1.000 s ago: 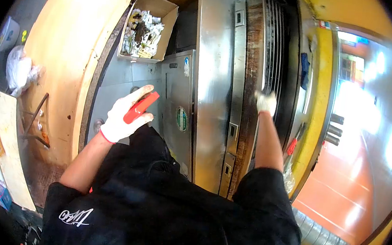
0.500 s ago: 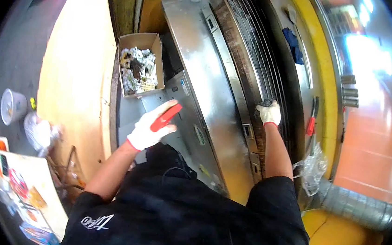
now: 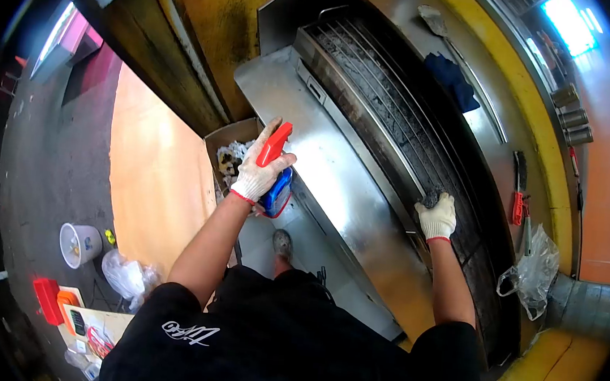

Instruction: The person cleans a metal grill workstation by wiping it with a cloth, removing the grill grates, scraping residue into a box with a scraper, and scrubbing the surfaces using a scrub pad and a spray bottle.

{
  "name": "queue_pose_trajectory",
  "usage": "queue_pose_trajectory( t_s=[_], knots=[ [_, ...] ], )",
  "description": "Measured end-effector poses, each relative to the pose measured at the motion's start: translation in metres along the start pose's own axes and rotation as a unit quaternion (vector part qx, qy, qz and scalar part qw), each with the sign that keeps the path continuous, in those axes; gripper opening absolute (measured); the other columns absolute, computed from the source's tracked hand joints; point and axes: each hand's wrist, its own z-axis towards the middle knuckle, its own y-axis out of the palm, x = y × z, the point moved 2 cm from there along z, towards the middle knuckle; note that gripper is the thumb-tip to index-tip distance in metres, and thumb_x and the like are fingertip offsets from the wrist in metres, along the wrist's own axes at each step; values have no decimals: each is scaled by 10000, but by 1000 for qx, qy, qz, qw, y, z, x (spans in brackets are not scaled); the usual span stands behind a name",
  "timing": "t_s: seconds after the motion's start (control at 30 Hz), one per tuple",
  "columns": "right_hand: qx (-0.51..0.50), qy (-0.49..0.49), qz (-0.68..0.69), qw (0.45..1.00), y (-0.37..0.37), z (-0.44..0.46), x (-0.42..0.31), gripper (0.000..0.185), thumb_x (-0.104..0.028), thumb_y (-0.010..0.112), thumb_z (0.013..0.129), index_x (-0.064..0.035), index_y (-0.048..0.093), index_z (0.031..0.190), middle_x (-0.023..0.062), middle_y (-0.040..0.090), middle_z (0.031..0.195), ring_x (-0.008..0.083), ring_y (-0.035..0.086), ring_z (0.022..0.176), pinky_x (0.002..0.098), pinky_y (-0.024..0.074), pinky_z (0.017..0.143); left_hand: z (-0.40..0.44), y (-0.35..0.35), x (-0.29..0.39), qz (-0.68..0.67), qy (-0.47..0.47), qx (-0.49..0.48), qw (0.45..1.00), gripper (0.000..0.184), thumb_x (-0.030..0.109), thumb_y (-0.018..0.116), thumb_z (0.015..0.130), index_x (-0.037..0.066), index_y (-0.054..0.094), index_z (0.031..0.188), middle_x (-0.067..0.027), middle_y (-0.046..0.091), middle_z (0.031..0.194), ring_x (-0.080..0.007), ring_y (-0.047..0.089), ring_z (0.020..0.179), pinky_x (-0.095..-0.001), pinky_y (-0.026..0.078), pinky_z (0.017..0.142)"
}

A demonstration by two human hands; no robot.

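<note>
My left hand (image 3: 252,177), in a white knit glove with a red cuff, is closed around the neck of a spray bottle (image 3: 278,194) with a red trigger head and a blue body. It is held up beside the metal counter (image 3: 323,145). In my right hand (image 3: 439,220), also gloved, is a dark, wiry scouring pad (image 3: 433,196). That hand rests at the near edge of a long charcoal grill (image 3: 393,100), whose thin rods run lengthwise over a blackened trough.
Behind the grill lie a long-handled metal spatula (image 3: 468,70), a dark cloth (image 3: 451,81), a red-handled brush (image 3: 518,198) and a plastic bag (image 3: 533,272). A cardboard box (image 3: 215,143) of crumpled waste sits left of the counter, near a wooden board (image 3: 154,177).
The view has shifted, showing more of the grill and floor. My left hand has turned, bringing the bottle's blue body into sight. My right hand stays at the grill's edge with the pad.
</note>
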Motion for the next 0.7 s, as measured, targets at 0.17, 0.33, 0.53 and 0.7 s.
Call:
queue_pose_trajectory(
  t_s=[0.17, 0.33, 0.53, 0.7],
  knots=[
    [15, 26, 16, 999, -2, -6, -6, 719, -355, 891, 706, 3, 603, 1259, 254, 604, 1255, 414, 611, 1217, 470, 518, 1044, 30, -27, 12, 74, -73, -57, 993, 782, 37, 769, 838, 47, 440, 1547, -37, 654, 1073, -146, 623, 1002, -294, 500, 969],
    [32, 93, -6, 995, 12, -14, -3, 1025, -400, 917, 713, -27, 400, 1515, 250, 473, 1500, 390, 545, 1344, 435, 492, 1110, 48, -64, 13, -10, -34, -49, 998, 852, 76, 805, 832, 45, 394, 1578, -35, 642, 1113, -117, 600, 980, -270, 494, 932],
    [41, 269, 92, 958, 11, -33, -2, 1138, -336, 970, 671, -71, 344, 1585, 225, 483, 1535, 359, 538, 1382, 417, 463, 1160, 72, -97, -8, -48, -68, -94, 992, 783, 14, 791, 820, 58, 469, 1533, -24, 632, 1096, -112, 591, 957, -257, 494, 909],
    [-18, 298, -26, 954, -26, -54, -47, 979, -423, 875, 794, -48, 389, 1556, 225, 530, 1503, 370, 592, 1328, 455, 507, 1104, 48, -84, -5, 19, -101, -197, 975, 879, 23, 792, 821, 152, 401, 1597, -73, 677, 1202, -160, 617, 1024, -295, 500, 989]
  ],
)
